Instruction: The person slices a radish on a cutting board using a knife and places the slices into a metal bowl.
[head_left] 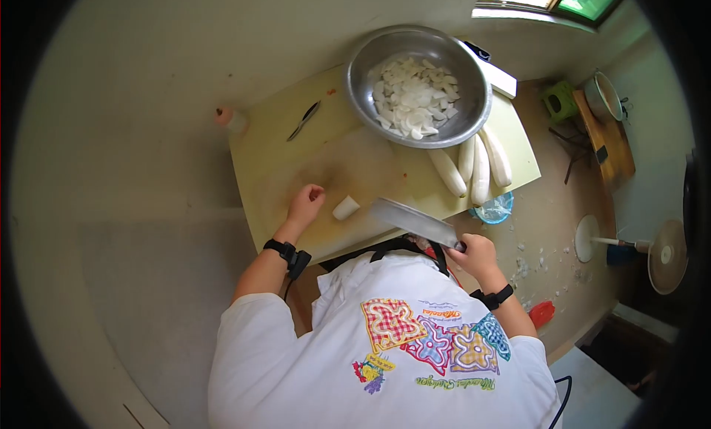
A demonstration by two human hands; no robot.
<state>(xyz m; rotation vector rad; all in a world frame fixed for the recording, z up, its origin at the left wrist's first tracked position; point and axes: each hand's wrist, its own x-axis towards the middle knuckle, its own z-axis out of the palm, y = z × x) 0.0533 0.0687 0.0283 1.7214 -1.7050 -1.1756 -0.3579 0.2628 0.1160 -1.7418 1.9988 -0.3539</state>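
My right hand [478,255] is wrapped round the handle of a wide-bladed knife [415,223], whose blade points left over the table's near edge. A short white vegetable piece [346,207] lies on the stained cutting board [370,162], left of the blade. Just left of that piece is my left hand [306,204], its fingers curled together; whether they hold anything is hidden. Beyond the board, a large metal bowl [363,118] holds many white slices [415,95]. Several long peeled white vegetables [480,170] lie side by side next to the bowl.
A peeler [304,121] lies on the table [259,125] at the back left, near a bottle [232,119]. A blue basin [495,208] is below the table's right edge. Scraps litter the floor. Farther right are a fan [666,256], a green stool [559,101] and a pot [603,95].
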